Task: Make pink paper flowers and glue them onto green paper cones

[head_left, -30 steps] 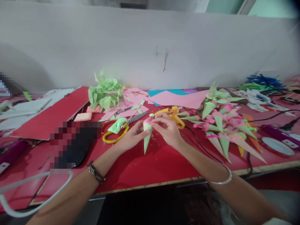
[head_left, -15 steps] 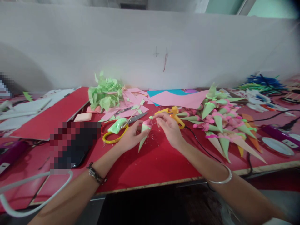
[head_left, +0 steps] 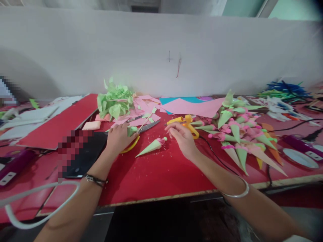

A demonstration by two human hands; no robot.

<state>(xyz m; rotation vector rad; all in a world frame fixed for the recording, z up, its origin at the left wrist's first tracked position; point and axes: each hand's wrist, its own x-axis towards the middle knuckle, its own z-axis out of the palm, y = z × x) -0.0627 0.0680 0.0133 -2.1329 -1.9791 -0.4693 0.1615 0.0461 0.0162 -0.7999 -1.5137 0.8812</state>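
Observation:
A light green paper cone [head_left: 150, 148] lies on the red tabletop, with a pink rolled top and a small pale green ball at its tip. My left hand [head_left: 119, 136] is over a packet of soft green clay [head_left: 132, 131], fingers curled down onto it; most of the packet is hidden. Beneath that hand are scissors with yellow handles [head_left: 131, 146], partly covered. My right hand [head_left: 183, 139] hovers just right of the cone, apart from it, thumb and fingertips pinched together. Whatever those fingertips hold is too small to make out. Behind this hand lies a yellow glue gun [head_left: 188, 122].
Many similar paper cones [head_left: 237, 131] are heaped at the right. Green crumpled paper [head_left: 117, 101] and pink paper sheets [head_left: 194, 107] lie along the wall. A black phone [head_left: 85, 158] is by my left forearm. The glue gun's cable [head_left: 217, 158] runs to the right.
My left hand has let go of the cone and moved left onto the clay packet. The cone now lies on the table. My right hand stays in nearly the same place.

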